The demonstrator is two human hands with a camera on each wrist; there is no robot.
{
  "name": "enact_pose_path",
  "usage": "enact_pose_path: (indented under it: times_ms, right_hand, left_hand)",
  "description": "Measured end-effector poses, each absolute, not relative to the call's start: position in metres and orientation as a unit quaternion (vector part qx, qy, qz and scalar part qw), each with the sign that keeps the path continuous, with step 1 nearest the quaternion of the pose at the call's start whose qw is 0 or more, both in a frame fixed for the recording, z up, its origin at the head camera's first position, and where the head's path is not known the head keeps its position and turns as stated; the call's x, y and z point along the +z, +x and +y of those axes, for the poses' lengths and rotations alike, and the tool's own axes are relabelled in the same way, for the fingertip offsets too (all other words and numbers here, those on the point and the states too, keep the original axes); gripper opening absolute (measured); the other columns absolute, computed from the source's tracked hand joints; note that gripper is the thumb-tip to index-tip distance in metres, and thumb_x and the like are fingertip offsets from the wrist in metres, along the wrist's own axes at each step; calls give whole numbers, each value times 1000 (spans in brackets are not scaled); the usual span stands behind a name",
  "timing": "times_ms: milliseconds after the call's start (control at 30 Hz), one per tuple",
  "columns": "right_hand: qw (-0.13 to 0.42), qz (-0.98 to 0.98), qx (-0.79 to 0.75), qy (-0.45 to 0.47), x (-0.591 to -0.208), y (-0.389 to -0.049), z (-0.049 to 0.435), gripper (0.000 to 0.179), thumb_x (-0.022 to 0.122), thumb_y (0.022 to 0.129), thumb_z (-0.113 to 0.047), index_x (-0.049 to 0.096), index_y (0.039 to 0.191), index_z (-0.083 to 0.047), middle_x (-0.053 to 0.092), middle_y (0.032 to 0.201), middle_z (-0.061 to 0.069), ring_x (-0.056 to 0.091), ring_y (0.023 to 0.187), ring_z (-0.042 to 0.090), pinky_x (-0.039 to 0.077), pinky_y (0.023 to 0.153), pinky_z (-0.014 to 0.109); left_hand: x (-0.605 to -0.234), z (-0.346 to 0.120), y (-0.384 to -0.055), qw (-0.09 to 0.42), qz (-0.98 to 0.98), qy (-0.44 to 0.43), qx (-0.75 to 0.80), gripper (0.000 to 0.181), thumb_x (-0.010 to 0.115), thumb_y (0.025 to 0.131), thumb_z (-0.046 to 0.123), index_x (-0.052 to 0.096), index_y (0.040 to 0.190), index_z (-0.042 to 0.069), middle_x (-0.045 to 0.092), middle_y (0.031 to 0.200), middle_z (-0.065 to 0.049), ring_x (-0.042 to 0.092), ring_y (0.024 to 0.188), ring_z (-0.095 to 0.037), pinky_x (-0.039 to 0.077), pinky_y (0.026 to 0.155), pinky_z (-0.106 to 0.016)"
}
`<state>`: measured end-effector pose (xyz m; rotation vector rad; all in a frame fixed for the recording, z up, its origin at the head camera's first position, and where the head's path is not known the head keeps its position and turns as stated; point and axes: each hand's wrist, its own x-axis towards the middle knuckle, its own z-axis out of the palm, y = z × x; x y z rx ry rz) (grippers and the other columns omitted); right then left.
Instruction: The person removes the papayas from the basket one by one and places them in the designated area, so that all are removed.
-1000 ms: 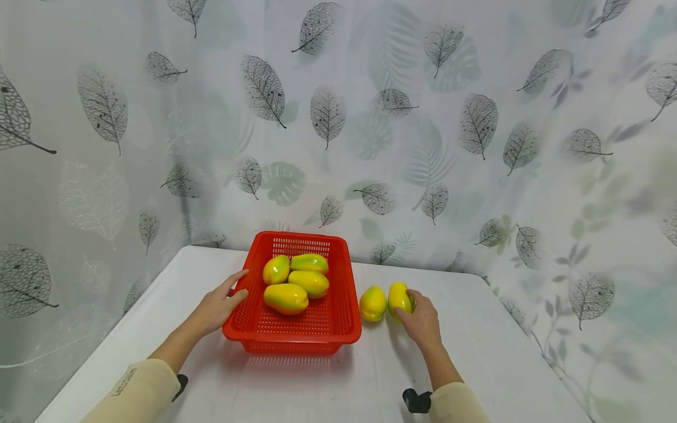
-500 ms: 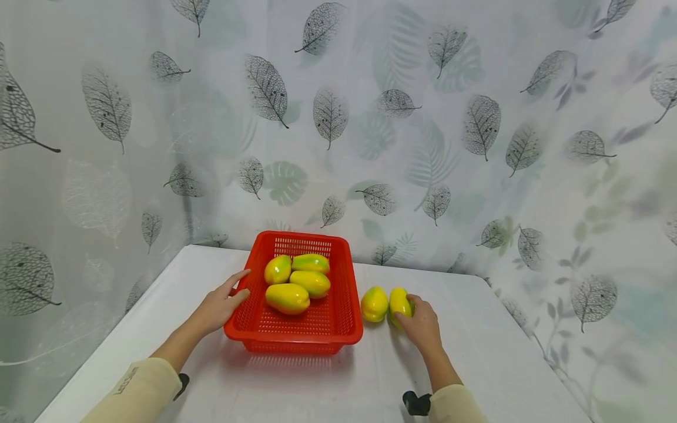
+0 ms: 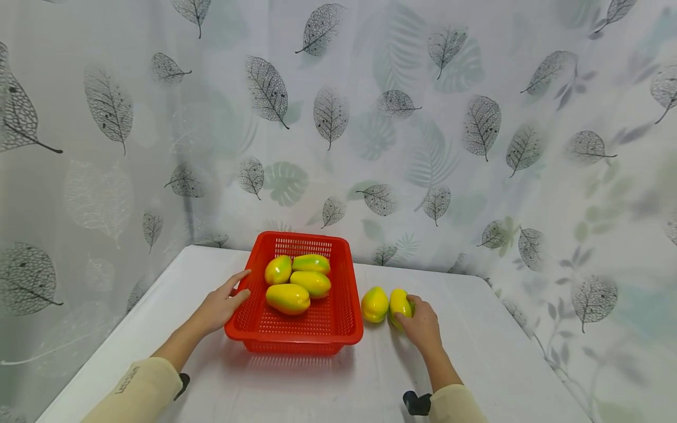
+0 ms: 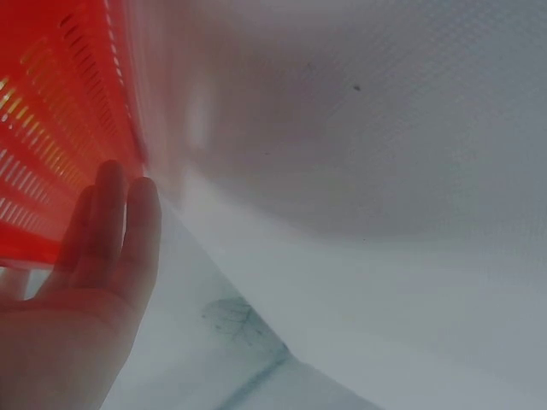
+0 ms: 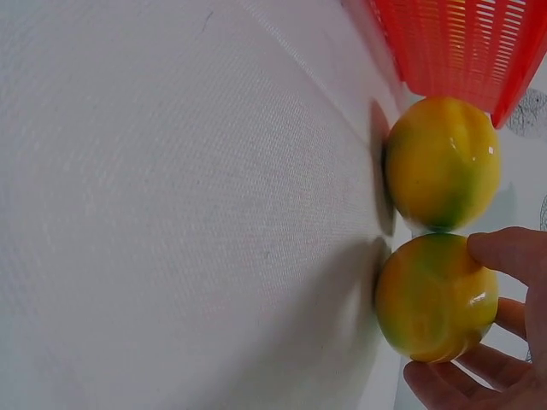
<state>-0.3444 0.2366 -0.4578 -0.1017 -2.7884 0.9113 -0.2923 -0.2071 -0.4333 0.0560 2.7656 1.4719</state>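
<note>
A red plastic basket [image 3: 296, 338] stands on the table, holding several yellow-green papayas [image 3: 288, 298]. My left hand [image 3: 218, 306] is at its left rim; in the left wrist view its fingers [image 4: 102, 231] stretch straight along the basket's perforated outer wall [image 4: 51, 111]. To the right of the basket, my right hand [image 3: 423, 323] grips a papaya [image 3: 399, 306]. In the right wrist view, the thumb is on one side of this papaya [image 5: 436, 299] and fingers are on the other. Beside it, nearer the basket, lies another papaya [image 5: 443, 162]; the two sit very close together.
A white cloth covers the table [image 3: 370, 382]. Behind it hangs a leaf-patterned curtain [image 3: 338, 117], which also runs along the left and right sides. The basket's right wall is close to the loose papaya.
The papaya in my right hand has shifted slightly toward me since the earliest frame, then stays about still. The left hand and the basket hold their places; the head view moves slightly.
</note>
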Motion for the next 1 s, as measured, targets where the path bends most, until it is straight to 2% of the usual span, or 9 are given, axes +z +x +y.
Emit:
enact_pose_path:
  times_ms: [767,1000]
  right_hand:
    - [124,-950,288,-1,-458,-343,238,62,68,81,-29,47,131,0,48,122,26,48,110,39,38,95,54]
    - [133,-951,280,-2,-453,-340,235,61,68,80,-28,48,132,-3,43,129,25,43,116,41,35,98,55]
  left_hand:
    - [-436,-208,-294,-2,881,23,472,61,48,95,41,23,148,26,50,121,-20,61,85,-23,56,69,-37]
    - [-436,-207,-293,0,881,23,472,60,48,96,38,22,148,25,48,125,-21,61,88,-22,56,69,-38]
